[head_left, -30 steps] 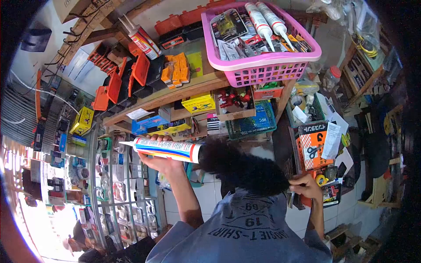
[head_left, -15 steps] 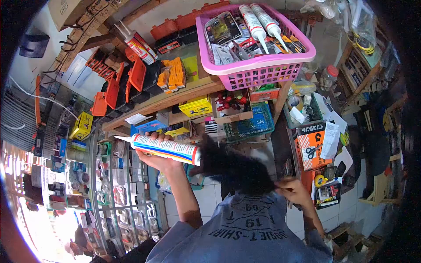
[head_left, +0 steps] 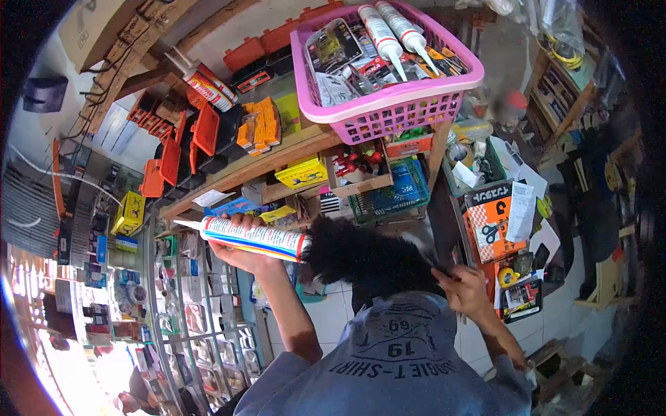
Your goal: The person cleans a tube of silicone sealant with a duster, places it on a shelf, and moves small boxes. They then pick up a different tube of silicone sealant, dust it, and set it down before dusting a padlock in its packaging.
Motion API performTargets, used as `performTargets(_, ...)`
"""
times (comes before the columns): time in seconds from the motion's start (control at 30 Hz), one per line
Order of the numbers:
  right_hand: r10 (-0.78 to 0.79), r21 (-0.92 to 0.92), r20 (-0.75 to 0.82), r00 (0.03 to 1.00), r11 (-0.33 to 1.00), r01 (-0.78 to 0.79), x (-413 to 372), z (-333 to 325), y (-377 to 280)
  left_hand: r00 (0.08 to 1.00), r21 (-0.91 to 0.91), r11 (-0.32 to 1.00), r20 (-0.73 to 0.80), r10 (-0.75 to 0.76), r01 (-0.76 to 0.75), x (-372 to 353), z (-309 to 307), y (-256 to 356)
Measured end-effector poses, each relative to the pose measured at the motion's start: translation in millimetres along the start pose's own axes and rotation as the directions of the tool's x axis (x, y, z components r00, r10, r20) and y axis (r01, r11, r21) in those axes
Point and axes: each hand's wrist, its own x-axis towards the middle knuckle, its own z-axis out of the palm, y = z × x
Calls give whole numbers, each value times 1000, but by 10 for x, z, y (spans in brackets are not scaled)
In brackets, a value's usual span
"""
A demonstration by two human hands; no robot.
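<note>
My left hand (head_left: 246,258) is wrapped round a white sealant cartridge (head_left: 253,236) with blue, yellow and red stripes and a long white nozzle pointing left. In my right hand (head_left: 463,286) is the thin dark handle of a black fluffy duster (head_left: 364,262). The duster's bushy head spreads in front of my grey shirt (head_left: 395,360), its tip right at the flat end of the cartridge.
Above stands a pink basket (head_left: 399,97) with two cartridges and packaged goods. More cartridges (head_left: 211,87), orange boxes (head_left: 260,125) and a yellow box (head_left: 302,172) sit on shelves. A glass display rack (head_left: 208,333) is at left; an orange scissors-printed box (head_left: 485,225) at right.
The duster, blurred by motion before, shows more sharply, with its head spread lower and wider. My right hand has risen a little. The whole view has shifted slightly.
</note>
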Motion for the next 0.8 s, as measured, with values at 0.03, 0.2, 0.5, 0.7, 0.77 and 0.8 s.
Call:
performTargets(0.03,12,-59,9,1000,998,-12,0,-23,1,999,59,997,-25,44,-43,13,-22,-10)
performTargets(0.2,84,142,100,991,985,-98,-106,-83,192,990,189,978,-89,108,-89,108,-137,65)
performTargets(0.5,264,265,13,965,929,-258,-183,-143,161,991,66,994,-97,87,-81,151,-410,177)
performTargets(0.7,113,235,-25,993,967,-104,-112,-18,68,985,117,990,-147,94,-77,84,-246,-53)
performTargets(0.77,94,168,-42,995,982,-86,-90,-27,37,989,121,992,-139,59,-43,73,-282,-55)
performTargets(0.8,93,168,-41,995,982,-85,-83,-48,13,991,124,992,-132,20,-3,63,-297,-58)
